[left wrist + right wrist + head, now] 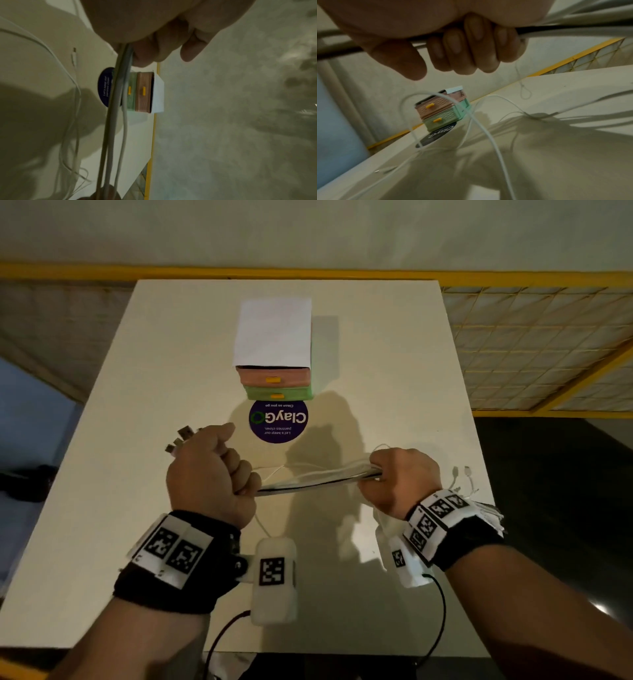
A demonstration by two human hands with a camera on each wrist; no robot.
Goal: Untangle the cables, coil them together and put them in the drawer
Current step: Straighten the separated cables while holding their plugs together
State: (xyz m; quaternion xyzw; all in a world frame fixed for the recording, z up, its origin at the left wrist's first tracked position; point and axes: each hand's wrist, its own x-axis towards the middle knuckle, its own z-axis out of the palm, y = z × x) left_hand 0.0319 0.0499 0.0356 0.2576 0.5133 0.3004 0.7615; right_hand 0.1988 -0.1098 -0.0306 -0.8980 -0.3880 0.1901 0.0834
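- Looking down from the head view, the left hand [210,474] and the right hand [400,482] each had fingers curled round the cables [318,479], which ran between them as one straight bundle held just above the worktop [394,354]. USB plugs [181,438] stuck out past the left fist, and the far plug ends [462,477] trailed beyond the right wrist. The drawer unit [277,381] stood well apart at the back, its pink drawer [274,378] and green drawer [279,395] both looking closed, with a round purple sticker [278,421] just in front.
- From the left wrist view, the left hand [154,33] was closed round the bundle of cables [116,108]; thin white strands [75,108] hung loose beside it (not yet gathered in), and one plug [74,56] lay on the worktop [34,33].
- From the right wrist view, the right hand [453,47] gripped the bundle in a full fist, white and black cords [573,31] passing through it. A loose white cable [488,135] looped below over the worktop [573,88], in front of the drawer unit [441,108].
- By my reading, the step in hand was straightening the cables into one run, the tangle mostly out. Next would come coiling, which calls for taking in the slack strands first, then freeing one hand to pull a drawer open by its yellow handle [437,120].
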